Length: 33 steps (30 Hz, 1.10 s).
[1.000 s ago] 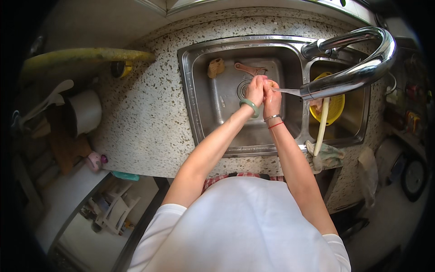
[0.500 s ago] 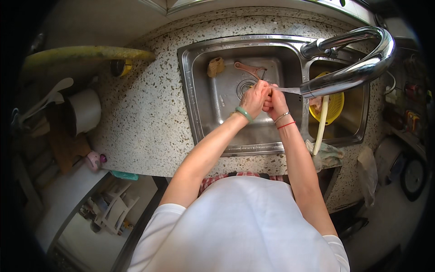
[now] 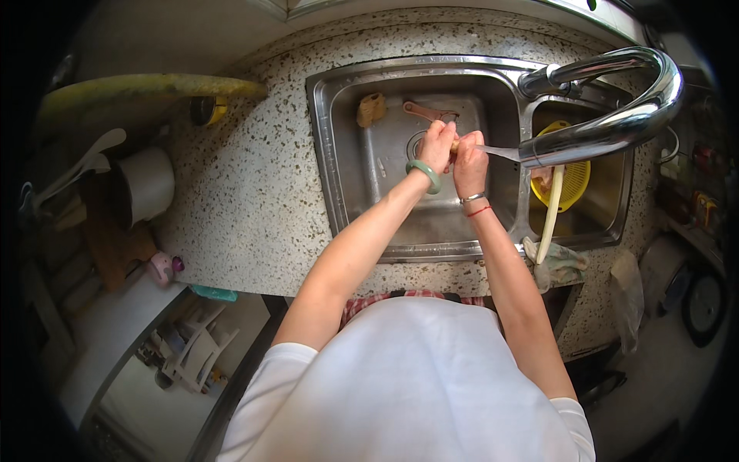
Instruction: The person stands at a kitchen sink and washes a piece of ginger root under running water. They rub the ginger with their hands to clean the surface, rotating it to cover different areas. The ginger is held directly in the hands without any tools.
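Both my hands are over the left basin of a steel double sink. My left hand, below a green bangle, has its fingers closed round one side of a small tan piece. Close beside it, my right hand grips the other side, fingers bent. Most of that piece is hidden, so I cannot make out its kind. A stream of water runs from the chrome faucet onto my right hand. Behind my hands a pink-handled peeler lies on the basin floor, near a knobbly tan lump.
In the right basin stands a yellow colander, with a long pale stalk leaning out over the front rim. A wet cloth lies at the sink's front right corner. A long green-yellow gourd and a pot are at the left.
My hands have come slightly apart and turned, and a bit of the tan piece shows between them. The right hand's back now faces up under the water.
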Motion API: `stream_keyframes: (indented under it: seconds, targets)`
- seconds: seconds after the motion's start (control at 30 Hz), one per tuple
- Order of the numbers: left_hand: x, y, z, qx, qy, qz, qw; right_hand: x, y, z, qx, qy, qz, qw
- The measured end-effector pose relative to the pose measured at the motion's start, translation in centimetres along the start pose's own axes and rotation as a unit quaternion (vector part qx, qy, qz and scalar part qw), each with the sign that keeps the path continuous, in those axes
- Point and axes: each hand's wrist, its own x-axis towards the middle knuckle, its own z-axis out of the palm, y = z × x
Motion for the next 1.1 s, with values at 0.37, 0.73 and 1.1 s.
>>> stream_keyframes:
  seconds: [0.37,0.73,1.1]
  targets:
    - [-2.6,-0.8,-0.5,-0.069,-0.049,0.073,0.994,0.0,-1.0,-1.7,0.450,-0.167,0.359,0.801]
    - [-1.9,-1.9,-0.8,-0.111,-0.074,0.141,0.981,-0.4,-1.2,-1.7,0.353,-0.180,0.281,0.874]
    - [-2.5,-2.5,-1.1,-0.157,-0.100,0.129,0.974,-0.8,0.0,-1.0,0.366,-0.175,0.266,0.874]
